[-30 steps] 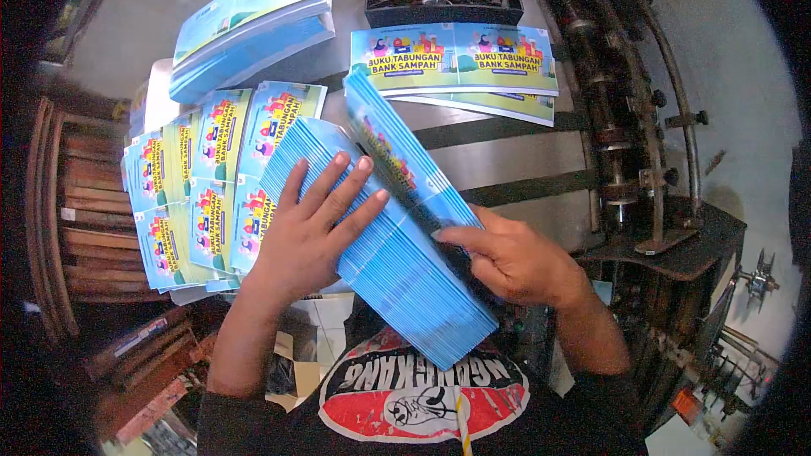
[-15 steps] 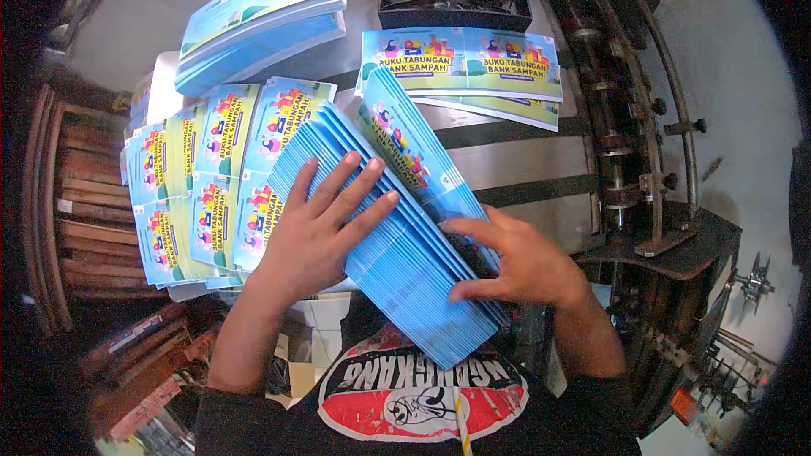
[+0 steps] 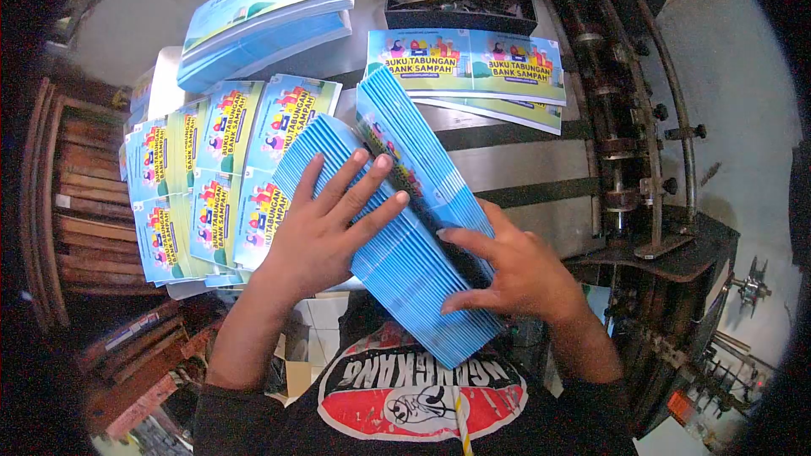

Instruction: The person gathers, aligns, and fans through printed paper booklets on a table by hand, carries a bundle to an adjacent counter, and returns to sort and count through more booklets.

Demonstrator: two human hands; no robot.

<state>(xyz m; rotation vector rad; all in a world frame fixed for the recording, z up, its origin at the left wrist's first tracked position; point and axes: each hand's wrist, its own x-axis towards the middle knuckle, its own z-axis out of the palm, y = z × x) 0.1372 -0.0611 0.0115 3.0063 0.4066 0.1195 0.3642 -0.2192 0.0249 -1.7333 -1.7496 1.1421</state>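
Observation:
A thick bundle of blue booklets point(image 3: 397, 262), fanned so that its edges show as stripes, slants across the front of the table. My left hand point(image 3: 325, 232) lies on it with fingers spread flat. Beside it leans a second bundle of booklets point(image 3: 422, 152), parted from the first by a dark gap. My right hand point(image 3: 524, 266) grips this right-hand bundle near its lower end, with some fingers round its outer edge and a finger in the gap. The right thumb rests by the edge of the left-hand bundle.
Rows of printed booklets point(image 3: 224, 148) overlap at left. Behind them stands a tall stack of booklets point(image 3: 274, 8). More covers point(image 3: 465, 67) lie at the back, near a black tray point(image 3: 460, 13) with a plastic bag. Metal machine bars point(image 3: 621, 118) line the right side.
The gap between the two bundles has widened and cleared of loose booklets, which now sit with the left-hand bundle. My hands have hardly moved.

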